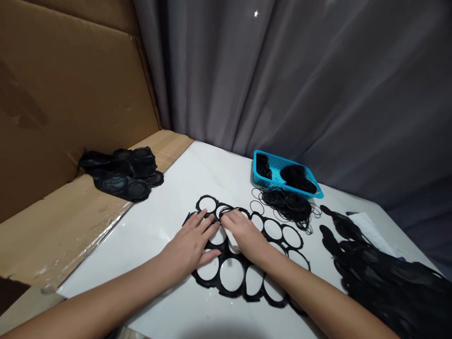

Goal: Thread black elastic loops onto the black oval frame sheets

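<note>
Here, my left hand (194,239) lies spread, unclenched, on the perforated black sheet (216,282); my right hand (244,233) curls over the sheet; its grip I cannot tell.

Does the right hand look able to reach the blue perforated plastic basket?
Probably yes: only the black holed sheet and low heap of thin black rings lie between the right hand and the basket.

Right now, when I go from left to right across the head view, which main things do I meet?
Smaller black pile → left hand → right hand → blue basket → larger black pile.
</note>
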`<action>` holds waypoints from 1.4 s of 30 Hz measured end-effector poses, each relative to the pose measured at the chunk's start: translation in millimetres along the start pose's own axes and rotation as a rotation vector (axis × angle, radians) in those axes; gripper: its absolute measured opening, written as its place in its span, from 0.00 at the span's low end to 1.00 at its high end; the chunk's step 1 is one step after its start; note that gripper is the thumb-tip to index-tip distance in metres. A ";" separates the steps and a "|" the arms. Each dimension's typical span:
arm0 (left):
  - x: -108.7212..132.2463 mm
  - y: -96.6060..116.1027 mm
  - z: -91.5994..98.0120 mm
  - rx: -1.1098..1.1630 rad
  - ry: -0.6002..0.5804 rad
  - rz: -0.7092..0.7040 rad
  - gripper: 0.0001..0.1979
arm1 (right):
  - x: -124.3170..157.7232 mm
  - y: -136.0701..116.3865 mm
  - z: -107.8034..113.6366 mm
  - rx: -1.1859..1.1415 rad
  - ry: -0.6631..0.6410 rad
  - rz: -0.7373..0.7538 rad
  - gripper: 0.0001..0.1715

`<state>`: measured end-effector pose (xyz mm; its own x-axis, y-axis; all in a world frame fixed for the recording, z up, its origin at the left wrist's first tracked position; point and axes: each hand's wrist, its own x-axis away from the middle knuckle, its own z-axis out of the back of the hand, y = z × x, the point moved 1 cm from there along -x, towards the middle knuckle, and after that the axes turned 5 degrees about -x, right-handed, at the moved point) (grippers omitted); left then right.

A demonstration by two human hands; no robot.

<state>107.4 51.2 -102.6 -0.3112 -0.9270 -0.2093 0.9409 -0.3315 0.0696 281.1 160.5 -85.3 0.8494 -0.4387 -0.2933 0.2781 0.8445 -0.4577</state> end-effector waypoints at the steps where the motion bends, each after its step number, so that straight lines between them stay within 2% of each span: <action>1: 0.1 -0.1 -0.8 -0.005 -0.008 0.008 0.31 | -5.8 7.1 7.2 0.015 0.035 -0.034 0.08; 2: 0.3 -0.1 -1.6 -0.011 -0.011 0.017 0.30 | -12.8 16.9 16.7 0.012 0.107 -0.103 0.09; 4: 0.7 0.1 -3.0 -0.016 0.000 0.035 0.30 | -27.8 40.4 40.0 -0.029 0.339 -0.309 0.09; 6: 1.3 0.2 -4.1 -0.017 0.021 0.045 0.30 | -40.3 60.7 60.2 -0.054 0.474 -0.409 0.10; 9: 2.4 -0.2 -5.5 -0.023 0.046 0.044 0.30 | -50.4 75.3 73.8 -0.140 0.540 -0.459 0.09; 14: 4.1 -3.1 -8.8 -0.037 0.076 0.038 0.30 | -56.4 76.6 65.2 -0.448 0.586 -0.551 0.11; 17: 4.2 -5.6 -9.5 -0.049 0.075 0.043 0.30 | -59.6 76.2 57.6 -0.743 0.522 -0.615 0.11; 21: 5.0 -7.9 -8.7 -0.053 0.029 0.041 0.30 | -55.1 68.1 47.8 -1.183 0.274 -0.651 0.13; 23: 5.9 -9.2 -9.5 -0.055 0.023 0.046 0.29 | -47.8 62.8 44.0 -1.327 0.177 -0.646 0.16; 28: 7.2 -11.8 -11.5 -0.074 0.044 0.046 0.30 | -30.4 55.7 40.6 -1.727 0.037 -0.639 0.16; 30: 7.4 -12.1 -11.3 -0.073 0.047 0.036 0.29 | -31.0 54.2 43.8 -1.856 0.025 -0.640 0.14; 32: 7.6 -12.2 -12.3 -0.068 0.052 0.036 0.30 | -38.0 53.3 51.2 -1.909 0.123 -0.623 0.10; 35: 7.6 -11.3 -15.7 -0.055 0.056 0.052 0.31 | -56.4 53.9 68.6 -1.960 0.391 -0.594 0.02; 38: 7.1 -7.8 -14.9 -0.036 0.028 0.077 0.31 | -74.5 59.7 85.5 -1.842 0.642 -0.558 0.09; 40: 7.2 -4.6 -10.1 -0.023 0.011 0.083 0.31 | -83.1 65.4 88.0 -1.732 0.736 -0.544 0.10; 42: 8.0 -2.2 -3.6 -0.007 0.020 0.087 0.30 | -88.2 68.9 79.1 -1.673 0.740 -0.560 0.07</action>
<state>103.3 45.2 -107.9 -0.2257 -0.9484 -0.2227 0.9651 -0.2489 0.0820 260.8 281.7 -24.5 0.3697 -0.9222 0.1132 -0.6247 -0.3369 -0.7045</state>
